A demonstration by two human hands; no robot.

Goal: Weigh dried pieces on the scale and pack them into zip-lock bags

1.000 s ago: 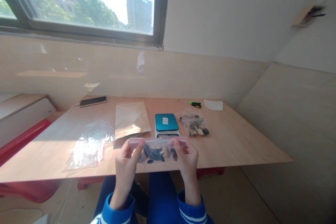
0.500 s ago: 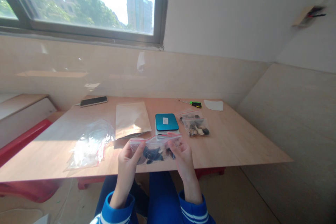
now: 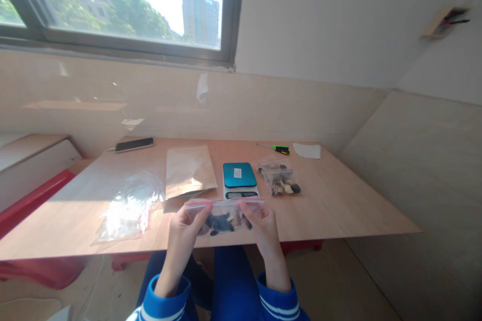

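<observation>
A clear zip-lock bag (image 3: 226,218) with a red-edged top hangs between my two hands near the front edge of the table. Dark, flat pieces and some brownish ones show through its plastic. My left hand (image 3: 188,223) pinches the top left corner, thumb over the seal. At the right end of the seal, my right hand (image 3: 261,220) pinches it the same way. Right behind the bag stands a small digital scale (image 3: 240,175) with a teal plate and a white front with a display. The plate carries only a small white label.
Filled zip-lock bags (image 3: 280,183) of stones or shells lie right of the scale. A brown paper envelope (image 3: 190,170) and a pile of clear plastic bags (image 3: 131,205) are to the left. Farther back are a phone (image 3: 134,145), a screwdriver (image 3: 273,147) and white paper (image 3: 307,151).
The bag's top edge has been pulled straighter and flatter between my hands. Its lifted red edge has come down, so the scale's display now shows. My hands stay nearly in place.
</observation>
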